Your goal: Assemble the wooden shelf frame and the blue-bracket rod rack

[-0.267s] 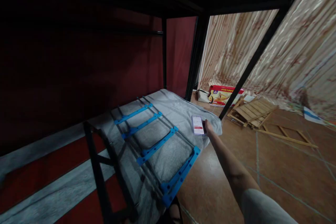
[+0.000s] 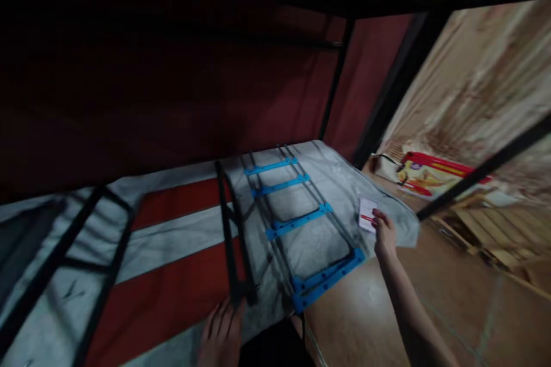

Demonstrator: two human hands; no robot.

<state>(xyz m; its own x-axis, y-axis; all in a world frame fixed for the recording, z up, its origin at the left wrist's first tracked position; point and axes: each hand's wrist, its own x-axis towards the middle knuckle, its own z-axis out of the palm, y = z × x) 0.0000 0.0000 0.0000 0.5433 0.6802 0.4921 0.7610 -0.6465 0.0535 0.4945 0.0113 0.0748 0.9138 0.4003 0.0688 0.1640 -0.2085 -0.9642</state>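
Your right hand [image 2: 385,234] pinches phone [image 2: 367,214]. Your left hand [image 2: 221,332] at black frame [image 2: 228,229], grip can't be told. Blue-barred rack [image 2: 299,222] lies between; dark post [image 2: 486,168] slants at right.

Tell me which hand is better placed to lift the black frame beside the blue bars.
Likely the left hand: it is at the near end of the black frame, while the right hand holds a phone.

Over on the bed [image 2: 340,180], two panels [image 2: 167,281] lie between the left frame [image 2: 86,265] and the right frame [image 2: 228,229], the rack [image 2: 299,222] just right of them. Right of that, the phone [image 2: 367,215] sits in the right hand [image 2: 385,232]. On the floor [image 2: 344,321] beyond, slatted wood [image 2: 486,229] lies before a box [image 2: 439,175].
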